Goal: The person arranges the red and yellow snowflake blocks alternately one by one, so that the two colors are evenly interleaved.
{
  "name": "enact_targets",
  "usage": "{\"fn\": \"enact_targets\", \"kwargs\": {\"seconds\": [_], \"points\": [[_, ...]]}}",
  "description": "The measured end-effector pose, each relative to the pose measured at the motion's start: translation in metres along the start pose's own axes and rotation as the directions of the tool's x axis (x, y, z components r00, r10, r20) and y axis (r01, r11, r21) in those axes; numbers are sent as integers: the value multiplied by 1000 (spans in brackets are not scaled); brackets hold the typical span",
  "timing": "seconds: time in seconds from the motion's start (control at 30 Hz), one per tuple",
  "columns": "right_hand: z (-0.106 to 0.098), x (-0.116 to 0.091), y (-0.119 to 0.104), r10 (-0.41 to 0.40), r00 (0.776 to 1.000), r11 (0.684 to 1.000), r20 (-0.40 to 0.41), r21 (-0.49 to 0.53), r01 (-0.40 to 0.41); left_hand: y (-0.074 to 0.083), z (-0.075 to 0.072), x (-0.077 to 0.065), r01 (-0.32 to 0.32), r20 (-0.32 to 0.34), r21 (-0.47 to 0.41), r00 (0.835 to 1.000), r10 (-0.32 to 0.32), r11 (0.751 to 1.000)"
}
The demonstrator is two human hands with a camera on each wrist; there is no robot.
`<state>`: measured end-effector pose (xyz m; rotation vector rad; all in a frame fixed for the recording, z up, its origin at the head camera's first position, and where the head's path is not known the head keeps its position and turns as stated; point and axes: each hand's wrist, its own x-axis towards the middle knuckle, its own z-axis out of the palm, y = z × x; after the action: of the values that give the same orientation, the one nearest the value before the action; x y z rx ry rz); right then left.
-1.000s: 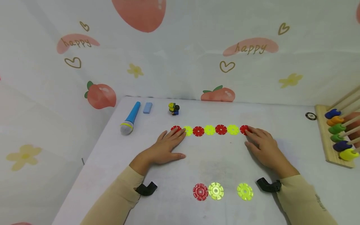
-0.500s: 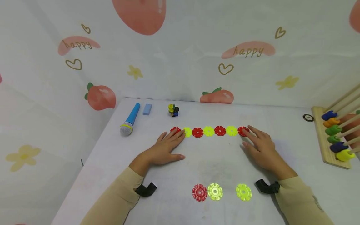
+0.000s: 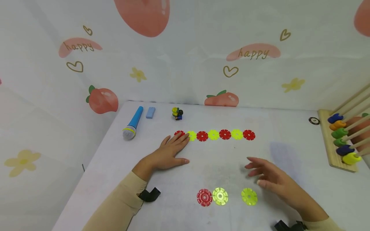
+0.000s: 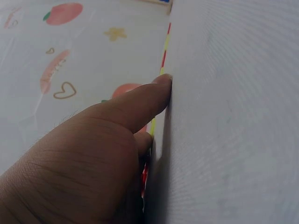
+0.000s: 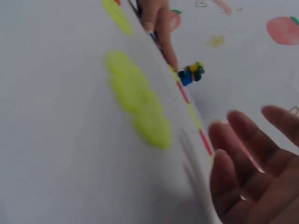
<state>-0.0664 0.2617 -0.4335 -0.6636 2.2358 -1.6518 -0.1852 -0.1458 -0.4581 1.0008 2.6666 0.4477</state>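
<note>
Red and yellow flower-shaped discs lie in a row across the table, alternating in colour. My left hand [image 3: 165,156] rests flat with spread fingers over the row's left end, its fingertips on a red disc [image 3: 178,133] and beside a yellow disc [image 3: 192,136]. At the right end lies another red disc [image 3: 249,135]. My right hand [image 3: 276,180] hovers between the row and the nearer discs, holding nothing, fingers loosely bent. Left of it, closer to me, are a red disc [image 3: 204,197], a yellow disc [image 3: 220,196] next to it, and a separate yellow disc [image 5: 138,99], blurred in the right wrist view.
Toward the back left lie a blue toy microphone [image 3: 133,123], a light blue block [image 3: 150,112] and a small yellow-and-blue toy figure [image 3: 177,113]. A wooden bead rack [image 3: 335,154] stands at the right, with a black-and-white round piece [image 3: 314,121] beside it.
My right hand has left the red disc at the row's right end and drawn back toward me, above the table. My left hand stays in place.
</note>
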Motion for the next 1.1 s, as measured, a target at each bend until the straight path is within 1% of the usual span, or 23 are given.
{"fn": "enact_targets", "kwargs": {"seconds": [0.07,0.1,0.13,0.17,0.23,0.3,0.33,0.4,0.43,0.47,0.53,0.6,0.67,0.7,0.73,0.77,0.8,0.83,0.87,0.93,1.0,1.1], "points": [[9,-10,2,61,996,997,58,-41,-59,0,0,0,4,5,3,1000,-4,1000],[14,-14,2,102,992,992,79,-87,-95,0,0,1,7,8,3,1000,-7,1000],[18,-18,3,129,987,982,98,-150,-113,0,0,0,10,10,4,1000,-10,1000],[21,-21,3,157,981,967,114,-218,-130,0,0,0,12,13,7,1000,-12,1000],[26,-24,3,174,975,937,138,-329,-120,0,0,0,15,15,7,1000,-15,1000],[28,-25,1,196,971,899,137,-420,-122,0,0,0,15,14,7,1000,-15,1000],[28,-25,0,203,970,888,136,-444,-124,0,1,0,15,13,9,1000,-15,1000],[27,-23,-2,243,963,871,120,-465,-162,0,1,0,13,7,10,1000,-13,1000],[26,-23,-4,271,956,866,111,-462,-192,0,1,0,14,4,11,1000,-14,1000],[25,-22,-4,278,954,868,110,-454,-201,0,1,1,13,0,10,1000,-13,1000],[23,-21,-4,304,947,885,105,-398,-240,0,1,0,12,-4,9,1000,-12,1000],[21,-19,-2,301,950,906,80,-334,-259,1,0,0,10,-7,8,1000,-10,1000],[18,-17,0,270,963,926,21,-280,-253,1,1,0,8,-3,6,1000,-8,1000],[16,-17,2,259,965,930,-32,-260,-259,1,1,1,6,-1,6,1000,-6,1000],[13,-15,5,232,969,936,-89,-249,-247,1,1,1,6,0,5,1000,-6,1000],[10,-14,7,206,967,941,-149,-240,-238,0,1,1,5,0,7,1000,-5,1000],[6,-12,10,180,961,944,-212,-236,-229,0,2,1,7,1,7,1000,-7,1000],[2,-9,14,159,950,945,-270,-237,-226,0,2,1,8,2,8,1000,-8,1000],[-4,-7,17,152,933,946,-325,-227,-233,0,2,1,8,2,10,1000,-8,1000],[-15,-1,24,141,900,944,-412,-219,-248,-1,2,2,13,7,11,1000,-13,1000],[-28,6,32,156,862,937,-482,-203,-284,-1,2,2,16,12,9,1000,-16,1000],[-45,20,42,202,807,931,-555,-148,-335,-2,2,2,18,17,10,1000,-19,1000]]}}
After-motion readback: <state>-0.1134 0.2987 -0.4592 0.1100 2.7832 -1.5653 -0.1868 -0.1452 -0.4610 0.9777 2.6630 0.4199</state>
